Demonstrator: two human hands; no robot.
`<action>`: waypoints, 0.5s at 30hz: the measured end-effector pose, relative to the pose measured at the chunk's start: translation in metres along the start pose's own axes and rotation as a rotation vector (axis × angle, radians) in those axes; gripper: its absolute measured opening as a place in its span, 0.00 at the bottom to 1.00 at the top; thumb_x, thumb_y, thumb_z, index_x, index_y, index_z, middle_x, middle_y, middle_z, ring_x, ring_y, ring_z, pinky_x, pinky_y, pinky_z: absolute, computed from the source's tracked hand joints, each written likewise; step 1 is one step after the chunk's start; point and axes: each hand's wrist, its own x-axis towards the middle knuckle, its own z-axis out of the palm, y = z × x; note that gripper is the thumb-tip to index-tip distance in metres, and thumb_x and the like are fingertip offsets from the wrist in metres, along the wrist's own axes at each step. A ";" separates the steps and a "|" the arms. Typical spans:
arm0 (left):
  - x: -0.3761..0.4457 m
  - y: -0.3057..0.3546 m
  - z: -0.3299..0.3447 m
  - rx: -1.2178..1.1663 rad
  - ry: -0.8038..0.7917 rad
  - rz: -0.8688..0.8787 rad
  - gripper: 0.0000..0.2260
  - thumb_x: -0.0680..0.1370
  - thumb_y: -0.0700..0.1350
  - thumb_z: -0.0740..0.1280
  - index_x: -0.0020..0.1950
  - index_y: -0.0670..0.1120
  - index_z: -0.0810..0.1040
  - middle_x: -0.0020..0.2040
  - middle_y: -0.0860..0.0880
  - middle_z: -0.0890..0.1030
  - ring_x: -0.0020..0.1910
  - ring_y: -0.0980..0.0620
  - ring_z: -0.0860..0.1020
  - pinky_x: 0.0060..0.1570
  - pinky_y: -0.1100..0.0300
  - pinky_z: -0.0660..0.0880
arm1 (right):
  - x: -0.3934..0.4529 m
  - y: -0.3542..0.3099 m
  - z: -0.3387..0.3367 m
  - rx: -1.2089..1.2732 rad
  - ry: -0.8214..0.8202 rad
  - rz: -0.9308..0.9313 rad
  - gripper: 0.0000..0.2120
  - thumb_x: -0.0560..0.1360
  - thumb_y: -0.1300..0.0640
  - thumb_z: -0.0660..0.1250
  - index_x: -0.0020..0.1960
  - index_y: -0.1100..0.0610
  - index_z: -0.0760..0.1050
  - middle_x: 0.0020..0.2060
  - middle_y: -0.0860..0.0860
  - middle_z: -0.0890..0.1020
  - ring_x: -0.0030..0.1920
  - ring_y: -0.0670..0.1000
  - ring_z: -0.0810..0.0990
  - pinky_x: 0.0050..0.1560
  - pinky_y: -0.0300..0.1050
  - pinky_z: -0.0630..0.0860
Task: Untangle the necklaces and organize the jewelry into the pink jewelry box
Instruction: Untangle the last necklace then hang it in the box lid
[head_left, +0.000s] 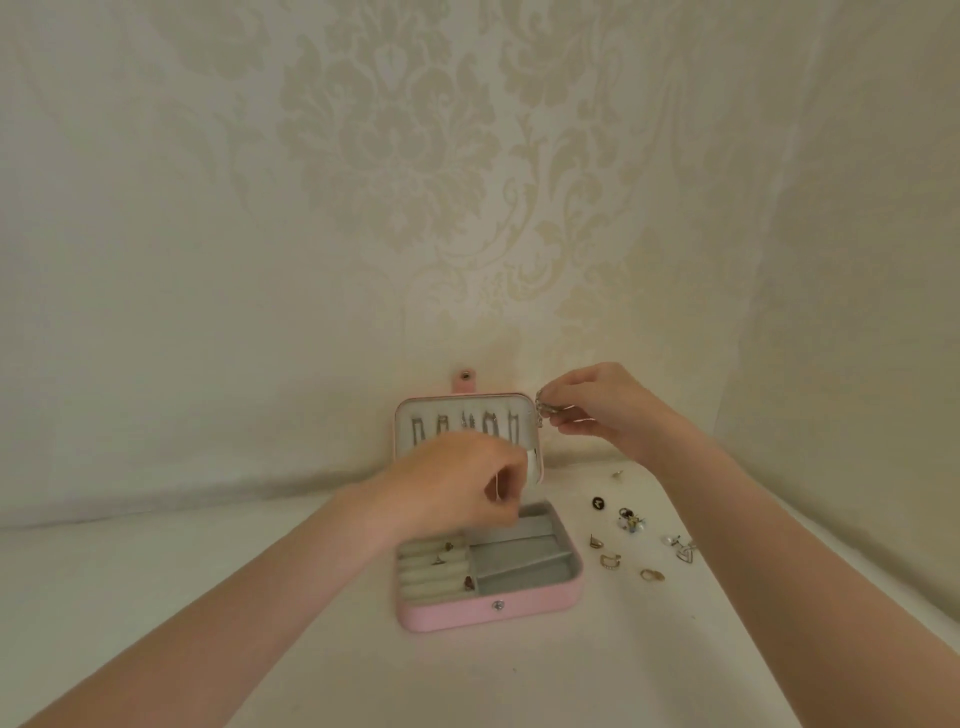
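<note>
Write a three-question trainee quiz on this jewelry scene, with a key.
1. True or false: the pink jewelry box is open.
2. Which hand holds a silver chain beside the lid? A) left hand B) right hand
3. On which side of the box do the loose earrings lie?

Key: 1 true; 2 B; 3 the right side.

cream damask wallpaper (415, 156) behind pale tabletop (156, 571); soft light.

The pink jewelry box (488, 608) is showing smooth, matt leather-like skin, grey velvety lining and a shiny metal snap (498, 605); the surface (363, 675) is wearing matt cloth.
</note>
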 end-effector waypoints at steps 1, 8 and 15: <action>-0.003 0.000 0.008 -0.060 -0.084 -0.007 0.02 0.72 0.45 0.67 0.41 0.52 0.76 0.40 0.58 0.78 0.40 0.60 0.76 0.43 0.65 0.73 | -0.002 -0.001 0.000 -0.030 -0.031 0.002 0.04 0.74 0.66 0.66 0.46 0.66 0.78 0.37 0.56 0.80 0.34 0.49 0.76 0.38 0.37 0.76; 0.014 -0.010 0.012 -1.046 0.229 -0.366 0.06 0.76 0.39 0.68 0.51 0.44 0.77 0.44 0.48 0.82 0.40 0.54 0.81 0.46 0.61 0.79 | -0.016 -0.001 -0.001 -0.019 -0.222 0.033 0.04 0.71 0.71 0.69 0.43 0.65 0.79 0.38 0.56 0.82 0.38 0.49 0.82 0.43 0.37 0.80; 0.028 0.021 0.036 -1.292 0.121 -0.452 0.08 0.74 0.34 0.68 0.52 0.40 0.80 0.43 0.46 0.83 0.39 0.56 0.81 0.41 0.67 0.78 | -0.042 0.027 -0.020 -0.055 -0.152 0.057 0.03 0.71 0.66 0.71 0.42 0.60 0.80 0.33 0.53 0.83 0.33 0.46 0.80 0.33 0.35 0.75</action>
